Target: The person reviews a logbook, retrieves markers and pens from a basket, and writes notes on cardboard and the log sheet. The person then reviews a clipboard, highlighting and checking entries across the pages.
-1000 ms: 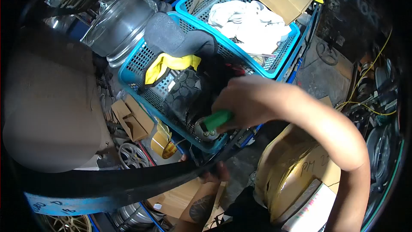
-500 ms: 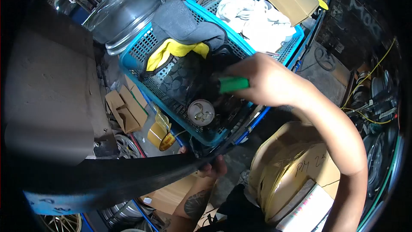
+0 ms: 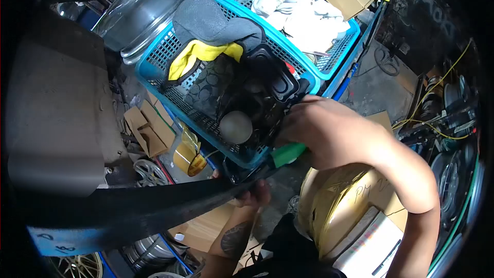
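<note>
My right hand (image 3: pixel 334 131) is closed on a green-handled tool (image 3: pixel 288 154), whose working end is hard to make out. The tool is by the end of a long black curved panel (image 3: pixel 154 208), below the basket's near corner. Under that same end, my left hand (image 3: pixel 256 195) is gripping the panel, its fingers partly hidden behind it. The panel reaches toward the lower left, where a blue marked patch (image 3: pixel 67 242) shows. Beyond my right hand, a blue basket (image 3: pixel 180 107) holds a round tin (image 3: pixel 235 127), a black box-like case (image 3: pixel 272 72) and a grey-and-yellow cloth (image 3: pixel 211 23).
A second blue basket (image 3: pixel 350 54) with white rags (image 3: pixel 303 18) stands behind. Wrapped metal rims (image 3: pixel 144 13) are at upper left. Tape rolls (image 3: pixel 189 157) hang by the near basket. A yellowish wrapped round carton (image 3: pixel 329 211) sits at lower right; a yellow cable (image 3: pixel 437 92) crosses the right side.
My right hand has brought the green-handled tool down from over the basket to the panel's end. The black case now shows more fully. My left hand stays on the panel.
</note>
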Tool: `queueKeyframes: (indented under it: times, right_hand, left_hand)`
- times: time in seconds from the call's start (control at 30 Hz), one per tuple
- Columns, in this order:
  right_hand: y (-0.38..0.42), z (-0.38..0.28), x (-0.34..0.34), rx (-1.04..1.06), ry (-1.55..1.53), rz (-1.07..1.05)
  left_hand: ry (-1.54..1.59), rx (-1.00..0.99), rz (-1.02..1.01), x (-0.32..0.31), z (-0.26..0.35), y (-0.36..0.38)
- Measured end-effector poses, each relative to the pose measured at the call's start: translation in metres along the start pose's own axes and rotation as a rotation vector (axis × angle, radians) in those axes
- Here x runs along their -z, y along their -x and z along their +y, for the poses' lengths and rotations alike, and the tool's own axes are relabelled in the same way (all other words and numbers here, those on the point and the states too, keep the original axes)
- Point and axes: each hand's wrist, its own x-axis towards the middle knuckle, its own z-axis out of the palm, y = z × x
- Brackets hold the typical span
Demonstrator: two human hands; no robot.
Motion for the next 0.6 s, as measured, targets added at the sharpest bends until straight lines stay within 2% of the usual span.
queueKeyframes:
  times: [0.1, 0.13, 0.17, 0.27, 0.37, 0.5, 0.6]
  right_hand:
    - [-0.025, 0.02, 0.006, 0.101, -0.021, 0.403]
    - [-0.049, 0.041, 0.002, 0.145, 0.062, 0.51]
    - [-0.068, 0.053, -0.004, 0.178, 0.15, 0.626]
    - [-0.094, 0.013, -0.016, -0.087, 0.353, 0.378]
    - [-0.106, 0.012, 0.011, -0.015, 0.374, 0.224]
    - [-0.134, 0.038, 0.028, -0.116, 0.503, 0.246]
    - [-0.135, 0.043, 0.03, -0.25, 0.468, 0.427]
  left_hand:
    - [0.306, 0.25, 0.06, -0.013, 0.002, -0.02]
    - [0.414, 0.336, 0.077, -0.014, 0.003, -0.027]
    - [0.424, 0.339, 0.038, -0.011, 0.004, -0.034]
    - [0.442, 0.338, -0.003, -0.011, 0.004, -0.045]
    - [0.449, 0.341, -0.026, -0.009, 0.003, -0.05]
    - [0.463, 0.343, -0.046, -0.008, 0.004, -0.058]
    - [0.47, 0.345, -0.055, -0.008, 0.003, -0.063]
